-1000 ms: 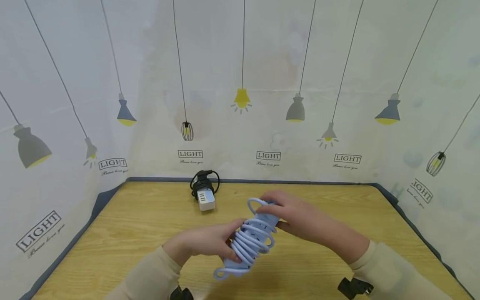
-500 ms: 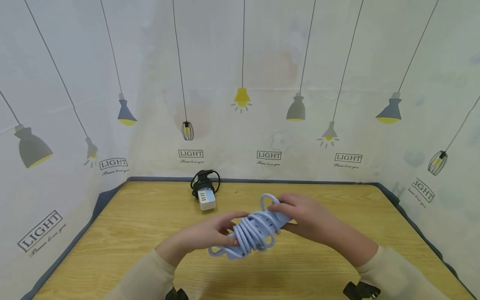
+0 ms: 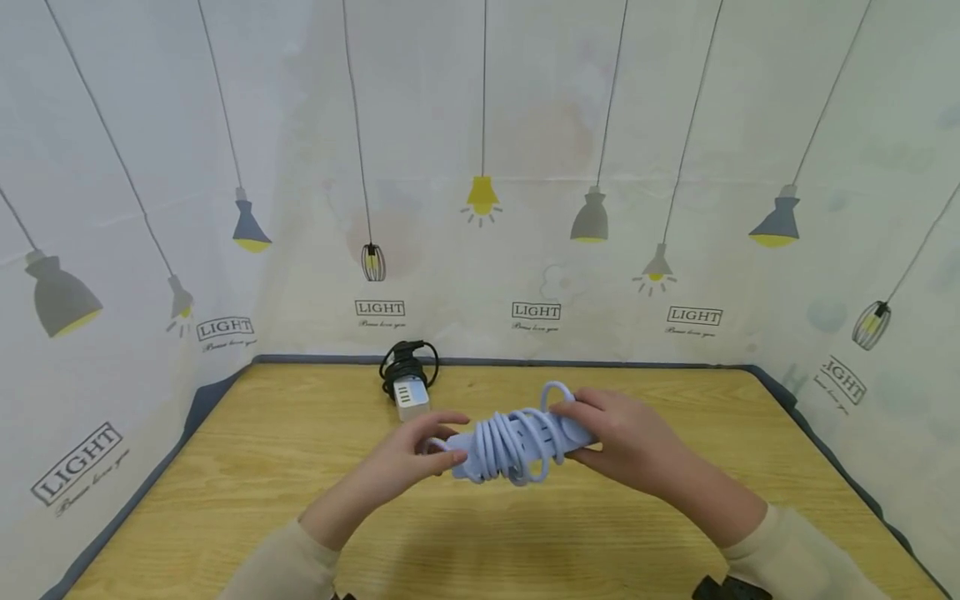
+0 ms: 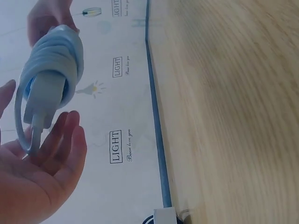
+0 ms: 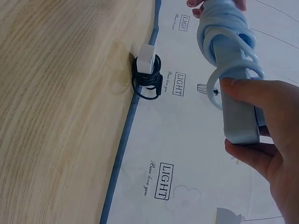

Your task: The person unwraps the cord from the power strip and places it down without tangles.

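A pale backdrop (image 3: 300, 167) printed with hanging lamps fills the upper frame, and below it a wood-grain table (image 3: 225, 467) spans the lower half. Just right of centre in that lower half, a pale blue power strip (image 3: 529, 439) is held above the tabletop, its long axis running left to right, nearly level, right end slightly higher. Its slotted face is turned toward the head camera; the end where its cord leaves points left. The right hand (image 3: 626, 433) has its grip clamped on the right end. The left hand (image 3: 412, 450) is at the left end, grip apart, thumb and fingers spread around the cord loop. Farther back, left of centre, lies a white USB charger (image 3: 412, 398) with its black cable (image 3: 405, 367) bundled behind it.
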